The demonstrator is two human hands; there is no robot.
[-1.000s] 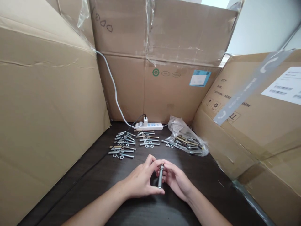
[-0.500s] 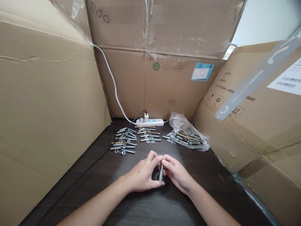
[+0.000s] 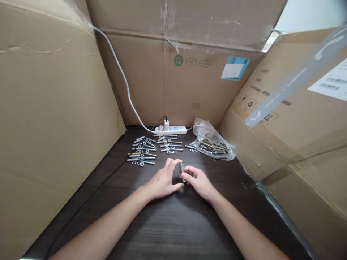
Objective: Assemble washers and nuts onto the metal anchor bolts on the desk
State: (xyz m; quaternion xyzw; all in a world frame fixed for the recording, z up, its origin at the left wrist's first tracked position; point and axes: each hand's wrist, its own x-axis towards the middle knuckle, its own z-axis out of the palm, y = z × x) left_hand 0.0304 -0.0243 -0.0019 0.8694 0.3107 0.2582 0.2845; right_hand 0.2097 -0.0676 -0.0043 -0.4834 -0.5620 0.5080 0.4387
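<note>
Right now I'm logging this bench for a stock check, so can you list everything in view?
bolt: one, silver, held upright between both hands.
loose bolts and washers: many, silver, laid in rows on the table beyond the hands.
plastic bag: one, clear, holding more bolts, right of the rows.
power strip: one, white, charger plugged in, at the back.
cable: one, white, running up the back box.
cardboard boxes: three or more, brown, left, back and right.
table: one, dark wood.
left hand: on the bolt.
right hand: on the bolt.
</note>
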